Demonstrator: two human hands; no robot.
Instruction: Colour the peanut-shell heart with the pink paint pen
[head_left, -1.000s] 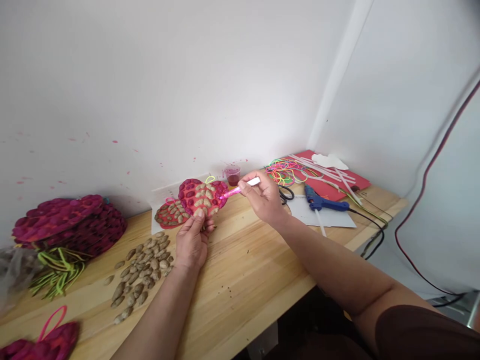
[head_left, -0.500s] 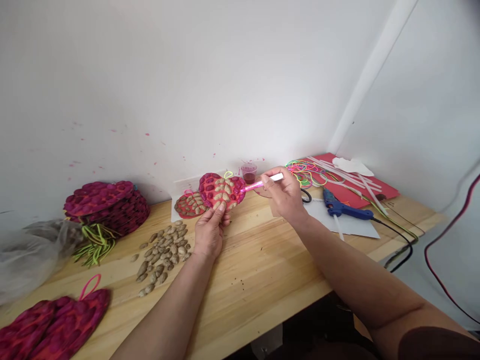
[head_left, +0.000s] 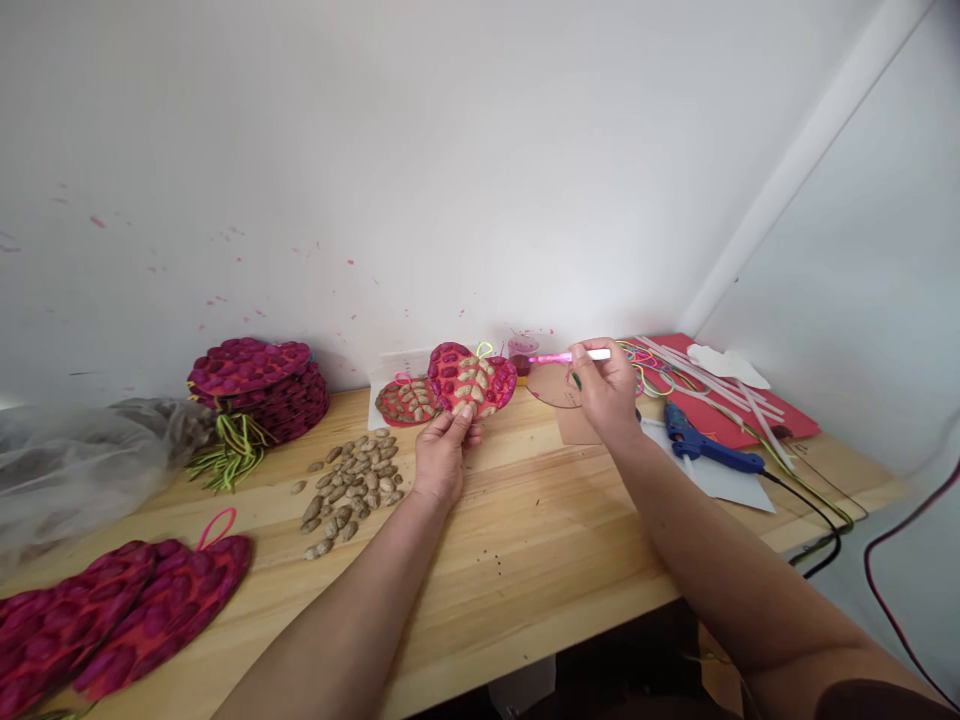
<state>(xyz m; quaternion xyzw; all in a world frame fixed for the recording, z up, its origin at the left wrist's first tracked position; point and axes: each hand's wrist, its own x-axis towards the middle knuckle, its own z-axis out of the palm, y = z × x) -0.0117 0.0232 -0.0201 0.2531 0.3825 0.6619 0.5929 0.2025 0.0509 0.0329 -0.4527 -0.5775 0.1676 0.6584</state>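
Observation:
Between thumb and fingers, my left hand (head_left: 444,455) holds up a red heart-shaped piece (head_left: 442,375) covered in peanut shells. Some shells are dyed magenta and others, down its middle and lower part, are plain tan. A small yellow-green loop tops it. My right hand (head_left: 606,392) pinches a paintbrush (head_left: 553,357) with a white handle end and a pink shaft. Its tip points left, off the heart, at the clear plastic cup (head_left: 523,347) of dark red liquid by the wall. Whether the tip touches the cup cannot be seen clearly.
Loose peanuts (head_left: 352,485) lie left of my left hand. Behind them rises a stack of magenta shell-covered pieces (head_left: 255,375); more such pieces (head_left: 172,610) lie front left. A blue glue gun (head_left: 709,450), white glue sticks (head_left: 720,375), colored cords (head_left: 649,365) and red sheets (head_left: 795,415) are right.
The brush has left the heart's right edge and moved right to the cup. My left hand still holds the heart. The camera view has shifted slightly left.

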